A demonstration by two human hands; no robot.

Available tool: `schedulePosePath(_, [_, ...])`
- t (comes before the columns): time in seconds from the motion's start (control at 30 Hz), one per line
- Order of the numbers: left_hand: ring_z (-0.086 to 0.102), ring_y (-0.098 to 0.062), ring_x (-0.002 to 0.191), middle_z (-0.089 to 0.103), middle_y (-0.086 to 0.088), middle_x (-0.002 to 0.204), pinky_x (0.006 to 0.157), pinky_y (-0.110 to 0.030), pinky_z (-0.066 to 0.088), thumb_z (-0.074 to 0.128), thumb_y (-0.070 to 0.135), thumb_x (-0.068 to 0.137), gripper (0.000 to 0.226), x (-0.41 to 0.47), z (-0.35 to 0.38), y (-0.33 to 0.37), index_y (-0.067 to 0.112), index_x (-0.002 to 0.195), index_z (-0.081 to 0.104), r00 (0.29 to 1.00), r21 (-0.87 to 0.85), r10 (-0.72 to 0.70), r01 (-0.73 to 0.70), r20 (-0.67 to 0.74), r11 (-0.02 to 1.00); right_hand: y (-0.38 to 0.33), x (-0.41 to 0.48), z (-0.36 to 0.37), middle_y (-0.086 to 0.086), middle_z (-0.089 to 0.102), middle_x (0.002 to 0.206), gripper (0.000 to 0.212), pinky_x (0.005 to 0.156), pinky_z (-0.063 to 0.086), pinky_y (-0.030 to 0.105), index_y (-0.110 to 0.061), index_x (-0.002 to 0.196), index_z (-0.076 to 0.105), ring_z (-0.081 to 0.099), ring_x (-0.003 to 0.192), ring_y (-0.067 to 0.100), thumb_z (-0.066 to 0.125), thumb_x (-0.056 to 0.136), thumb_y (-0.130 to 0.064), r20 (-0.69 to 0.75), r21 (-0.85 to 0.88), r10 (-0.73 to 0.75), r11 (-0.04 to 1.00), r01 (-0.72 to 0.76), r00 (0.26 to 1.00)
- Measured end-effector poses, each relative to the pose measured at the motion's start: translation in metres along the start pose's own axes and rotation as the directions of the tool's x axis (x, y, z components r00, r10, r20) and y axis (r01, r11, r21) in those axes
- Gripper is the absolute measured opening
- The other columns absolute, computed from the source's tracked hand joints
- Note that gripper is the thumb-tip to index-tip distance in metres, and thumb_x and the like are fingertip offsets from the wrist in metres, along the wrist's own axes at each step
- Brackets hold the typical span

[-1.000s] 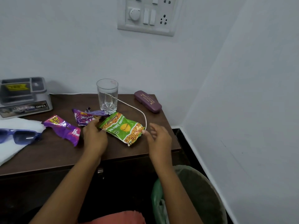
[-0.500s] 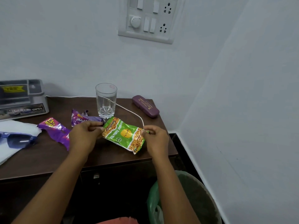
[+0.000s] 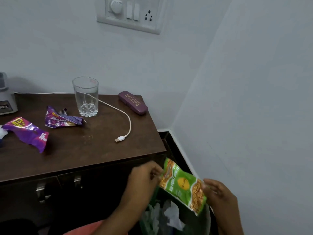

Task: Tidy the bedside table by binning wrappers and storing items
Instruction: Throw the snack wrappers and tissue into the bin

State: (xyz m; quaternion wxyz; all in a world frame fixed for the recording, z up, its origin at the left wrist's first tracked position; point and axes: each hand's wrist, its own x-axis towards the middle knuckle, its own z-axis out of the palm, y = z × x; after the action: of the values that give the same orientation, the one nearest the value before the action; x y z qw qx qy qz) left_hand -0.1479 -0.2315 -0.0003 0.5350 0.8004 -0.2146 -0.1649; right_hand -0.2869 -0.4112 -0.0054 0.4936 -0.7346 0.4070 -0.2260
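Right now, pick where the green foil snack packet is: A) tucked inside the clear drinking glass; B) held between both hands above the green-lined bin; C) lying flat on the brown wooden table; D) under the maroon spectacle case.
B: the left hand and right hand pinch opposite ends of the green foil snack packet, off the brown wooden table and over the green-lined bin.

table (image 3: 94, 150): glass (image 3: 86, 96), cable (image 3: 126, 119), case (image 3: 133, 102), jimjam wrapper (image 3: 62, 119), purple wrapper (image 3: 27, 133)

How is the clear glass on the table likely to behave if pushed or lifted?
The glass looks thick-based, so it is probably bottom-heavy and likelier to slide than tip. Its smooth upper wall may be slippery. Likely fragile if dropped.
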Motion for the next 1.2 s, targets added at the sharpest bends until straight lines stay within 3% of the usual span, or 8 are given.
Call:
schedulePosePath(0.1, [0.062, -0.003, 0.092, 0.067, 0.009, 0.099, 0.081, -0.018, 0.049, 0.061, 0.012, 0.084, 0.022, -0.008, 0.032, -0.006, 0.03, 0.096, 0.067, 0.982, 0.19, -0.02, -0.016, 0.186, 0.982, 0.046, -0.002, -0.014, -0.002, 0.073, 0.07, 0.025, 0.07, 0.053, 0.032, -0.034, 0.071, 0.073, 0.069, 0.075, 0.023, 0.079, 0.072, -0.01, -0.047, -0.082, 0.111, 0.99, -0.115, 0.993])
schedulePosePath(0.23, [0.046, -0.011, 0.124, 0.049, 0.004, 0.137, 0.101, -0.02, 0.034, 0.058, 0.022, 0.088, 0.043, -0.012, 0.033, -0.015, 0.025, 0.13, 0.051, 0.934, 0.394, -0.124, -0.019, 0.335, 0.919, 0.08, -0.009, -0.006, 0.005, 0.075, 0.08, 0.029, 0.069, 0.052, 0.021, -0.031, 0.073, 0.07, 0.069, 0.084, 0.023, 0.079, 0.07, -0.004, -0.06, -0.13, 0.17, 0.976, -0.176, 0.984])
schedulePosePath(0.37, [0.046, -0.004, 0.121, 0.047, 0.013, 0.134, 0.101, -0.015, 0.033, 0.061, 0.025, 0.087, 0.04, -0.019, -0.003, -0.009, 0.031, 0.126, 0.054, 0.98, 0.314, -0.013, -0.051, 0.199, 0.948, 0.062, -0.01, 0.025, 0.019, 0.069, 0.101, 0.026, 0.079, 0.043, 0.011, -0.005, 0.093, 0.07, 0.066, 0.092, 0.025, 0.078, 0.07, 0.003, -0.031, -0.181, 0.096, 0.978, -0.1, 0.995])
schedulePosePath(0.43, [0.05, 0.0, 0.115, 0.055, 0.015, 0.124, 0.1, -0.012, 0.033, 0.065, 0.025, 0.084, 0.034, -0.02, -0.035, -0.006, 0.03, 0.118, 0.06, 0.993, 0.267, 0.115, -0.115, 0.017, 0.957, 0.028, -0.014, 0.052, 0.014, 0.071, 0.093, 0.026, 0.066, 0.038, -0.005, -0.01, 0.09, 0.07, 0.066, 0.077, 0.0, 0.079, 0.069, 0.002, -0.033, -0.162, 0.004, 0.987, -0.009, 0.999])
schedulePosePath(0.5, [0.053, 0.002, 0.107, 0.059, 0.015, 0.114, 0.097, -0.015, 0.037, 0.069, 0.02, 0.082, 0.031, -0.018, -0.076, -0.008, 0.027, 0.111, 0.064, 0.955, 0.247, 0.206, -0.151, -0.212, 0.957, -0.013, -0.024, 0.085, 0.003, 0.071, 0.086, 0.023, 0.062, 0.039, -0.006, -0.02, 0.086, 0.068, 0.06, 0.07, -0.016, 0.078, 0.073, -0.004, 0.002, -0.057, -0.092, 0.994, 0.092, 0.996])
schedulePosePath(0.63, [0.058, -0.017, 0.106, 0.064, -0.003, 0.115, 0.093, -0.027, 0.041, 0.065, 0.006, 0.082, 0.031, 0.008, -0.17, -0.011, 0.014, 0.112, 0.064, 0.858, 0.369, 0.244, -0.069, -0.453, 0.927, -0.101, -0.04, 0.169, -0.01, 0.067, 0.095, 0.02, 0.069, 0.046, 0.004, -0.023, 0.097, 0.068, 0.063, 0.084, -0.006, 0.073, 0.08, -0.013, 0.207, 0.148, -0.318, 0.945, 0.291, 0.925])
schedulePosePath(0.9, [0.05, -0.04, 0.117, 0.051, -0.022, 0.132, 0.094, -0.037, 0.04, 0.06, 0.013, 0.08, 0.057, 0.105, -0.294, -0.062, 0.005, 0.133, 0.043, 0.934, 0.627, -0.119, 0.316, -0.336, 0.712, -0.174, -0.019, 0.328, 0.014, 0.054, 0.122, 0.05, 0.096, 0.041, 0.027, -0.005, 0.124, 0.057, 0.054, 0.111, 0.027, 0.074, 0.077, -0.014, 0.502, 0.032, -0.392, 0.899, 0.437, 0.771])
schedulePosePath(1.2, [0.059, -0.029, 0.107, 0.064, -0.013, 0.115, 0.092, -0.03, 0.045, 0.074, 0.005, 0.074, 0.051, 0.101, -0.301, -0.065, 0.012, 0.122, 0.059, 0.949, 0.429, -0.121, 0.242, -0.29, 0.87, -0.178, -0.019, 0.344, 0.008, 0.068, 0.096, 0.024, 0.074, 0.043, 0.018, -0.011, 0.097, 0.07, 0.062, 0.086, 0.019, 0.063, 0.077, 0.001, 0.415, 0.129, -0.492, 0.865, 0.485, 0.765])
